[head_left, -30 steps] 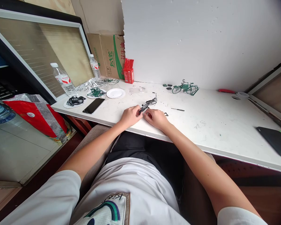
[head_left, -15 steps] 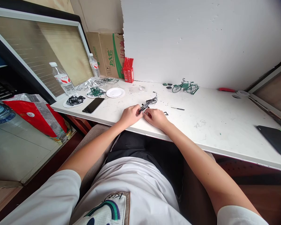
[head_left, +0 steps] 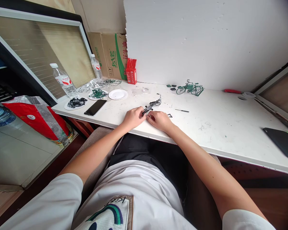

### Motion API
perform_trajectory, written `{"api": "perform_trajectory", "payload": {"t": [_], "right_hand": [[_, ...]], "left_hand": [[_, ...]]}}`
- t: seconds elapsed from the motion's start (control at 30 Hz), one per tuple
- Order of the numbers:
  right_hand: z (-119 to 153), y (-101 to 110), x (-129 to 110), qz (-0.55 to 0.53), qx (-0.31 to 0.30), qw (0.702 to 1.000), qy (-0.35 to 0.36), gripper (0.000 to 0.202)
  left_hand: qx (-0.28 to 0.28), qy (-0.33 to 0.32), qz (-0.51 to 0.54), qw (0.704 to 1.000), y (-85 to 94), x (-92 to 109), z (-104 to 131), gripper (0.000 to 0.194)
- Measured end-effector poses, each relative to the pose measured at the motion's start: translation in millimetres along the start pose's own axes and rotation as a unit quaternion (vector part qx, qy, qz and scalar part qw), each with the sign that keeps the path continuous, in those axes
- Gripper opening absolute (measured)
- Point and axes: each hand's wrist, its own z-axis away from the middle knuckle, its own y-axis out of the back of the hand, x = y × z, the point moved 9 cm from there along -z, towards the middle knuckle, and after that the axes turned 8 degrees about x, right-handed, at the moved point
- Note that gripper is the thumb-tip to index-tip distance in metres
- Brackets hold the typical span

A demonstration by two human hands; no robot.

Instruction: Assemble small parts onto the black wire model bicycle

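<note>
Near the table's front edge, my left hand is closed on the lower left end of a small black and silver model. The model slants up to the right, its thin curved end pointing away from me. Right beside it, my right hand has its fingers pinched together at the model's near end; what they grip is too small to make out. A small black triangular part lies just right of my right hand. Further right rests a thin dark screwdriver-like tool.
A green model bicycle stands at the back. On the left are a phone, an empty white plate, plates with black parts and green parts, and two bottles. A black object lies far right.
</note>
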Motion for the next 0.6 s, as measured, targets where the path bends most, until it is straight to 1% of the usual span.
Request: {"api": "perform_trajectory", "payload": {"t": [0.6], "right_hand": [[0.3, -1.8, 1.9, 0.005, -0.005, 1.0, -0.007, 0.032]], "left_hand": [[-0.001, 0.002, 0.003, 1.0, 0.6, 1.0, -0.4, 0.011]]}}
